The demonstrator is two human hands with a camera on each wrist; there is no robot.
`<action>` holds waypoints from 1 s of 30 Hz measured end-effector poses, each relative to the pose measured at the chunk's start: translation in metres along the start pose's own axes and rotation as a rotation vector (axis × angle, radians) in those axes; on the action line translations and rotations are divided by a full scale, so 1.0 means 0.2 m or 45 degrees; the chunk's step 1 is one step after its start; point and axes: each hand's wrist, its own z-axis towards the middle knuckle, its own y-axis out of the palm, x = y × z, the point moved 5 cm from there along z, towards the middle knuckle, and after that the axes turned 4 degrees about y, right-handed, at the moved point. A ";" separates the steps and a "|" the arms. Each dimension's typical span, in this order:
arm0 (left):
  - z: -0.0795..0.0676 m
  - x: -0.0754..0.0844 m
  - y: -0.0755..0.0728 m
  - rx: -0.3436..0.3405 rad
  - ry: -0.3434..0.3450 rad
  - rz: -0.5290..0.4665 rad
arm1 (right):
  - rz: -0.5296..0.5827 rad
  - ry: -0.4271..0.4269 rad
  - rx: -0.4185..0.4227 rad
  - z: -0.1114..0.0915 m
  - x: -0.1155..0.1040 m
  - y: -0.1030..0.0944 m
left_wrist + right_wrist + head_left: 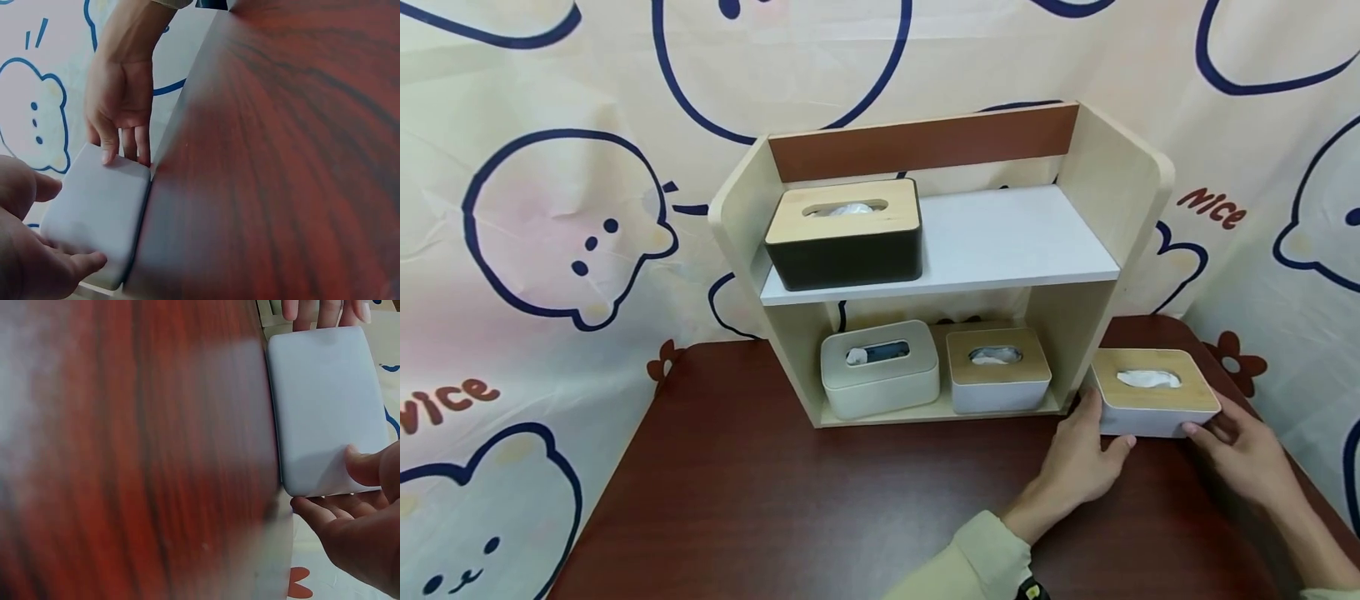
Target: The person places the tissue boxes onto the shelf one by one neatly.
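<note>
A white tissue box with a light wooden lid (pixel 1148 375) sits on the dark table, just right of the shelf. My left hand (pixel 1082 454) holds its left side, with the thumb near the lower front. At the other end my right hand (pixel 1247 450) grips the right side, thumb on the front face. In the right wrist view the box's plain front (pixel 325 406) shows, with the right thumb (pixel 362 465) on it. The left wrist view has the same front (pixel 100 200) between both hands. The fingers behind the box are partly hidden.
A two-tier wooden shelf (pixel 1112 167) stands at the back of the table (pixel 737 500). On its upper tier is a black tissue box with a wooden lid (pixel 850 250). Below are a cream tissue box (pixel 883 387) and a white wooden-lidded one (pixel 1000 396). Patterned cloth (pixel 572 367) hangs behind.
</note>
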 end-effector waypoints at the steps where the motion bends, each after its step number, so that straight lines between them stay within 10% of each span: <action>1: 0.00 0.00 0.00 0.002 0.007 0.007 | -0.003 0.002 0.011 -0.01 0.00 0.00; 30: -0.20 0.13 -0.19 0.179 0.327 0.320 | -0.313 -0.011 0.252 -0.37 -0.16 -0.09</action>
